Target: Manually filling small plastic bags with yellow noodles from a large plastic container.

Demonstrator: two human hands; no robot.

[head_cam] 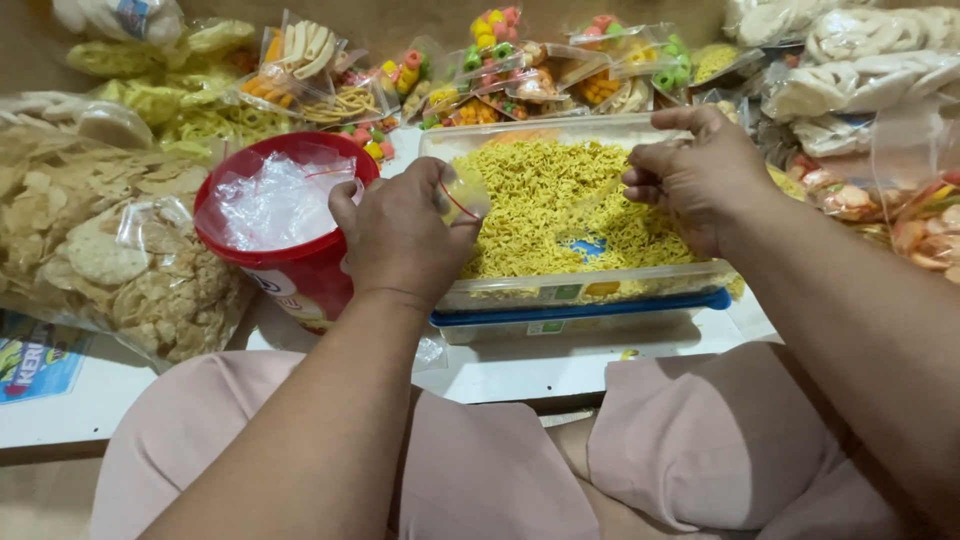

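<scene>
Head view: left hand (400, 235) pinches a small clear bag (463, 195) by its fingertips; right hand (700, 175), fingers curled, grips nothing visible. Below them sits the noodle-snack tub (590, 285). A slack pinch could spill snacks.

Tub (580, 285): centre, noodles (560, 200) in it
Bucket (290, 270): left of tub
Crackers (110, 240): far left
Snack packs (500, 70): behind tub

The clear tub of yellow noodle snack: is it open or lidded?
Open. The clear tub has no lid on top; the yellow noodle snack lies exposed, both hands directly over it.
</scene>
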